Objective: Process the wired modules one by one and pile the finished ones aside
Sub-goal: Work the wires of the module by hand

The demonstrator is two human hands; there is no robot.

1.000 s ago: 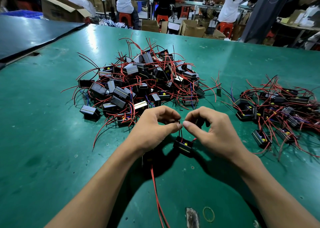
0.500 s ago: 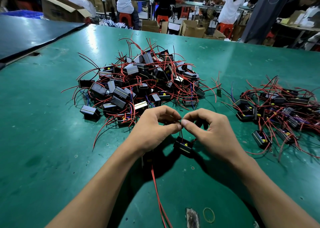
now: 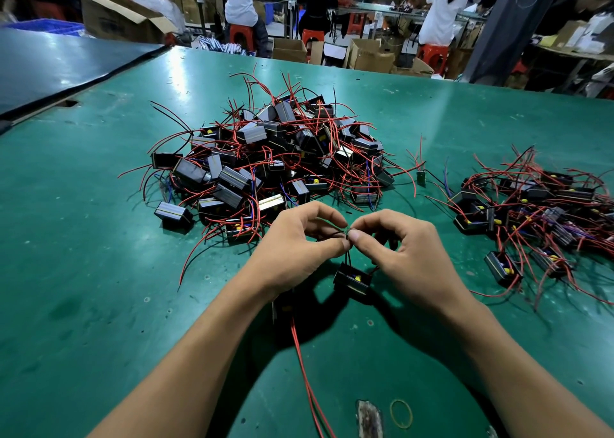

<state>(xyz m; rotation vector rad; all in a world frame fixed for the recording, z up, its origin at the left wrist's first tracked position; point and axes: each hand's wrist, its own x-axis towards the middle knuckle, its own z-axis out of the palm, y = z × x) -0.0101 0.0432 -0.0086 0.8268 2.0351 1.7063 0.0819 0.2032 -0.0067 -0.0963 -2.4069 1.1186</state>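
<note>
The fingers (image 3: 339,244) of both hands meet tip to tip, with the left hand (image 3: 292,248) and the right hand (image 3: 408,254) each pinching the thin black lead (image 3: 348,258). It runs nearly upright down to the module (image 3: 353,279), just below the pinch and nearer. What looks like the finished pile (image 3: 531,211) lies to the right, closer to the right hand. The waiting heap (image 3: 275,158) sits farther off on the counter (image 3: 99,271).

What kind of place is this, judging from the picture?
Probably an electronics assembly workshop. A green table holds a big pile of wired modules, the left hand and right hand pinch a wire of one module, and behind, workers sit on stools among cardboard boxes.
</note>
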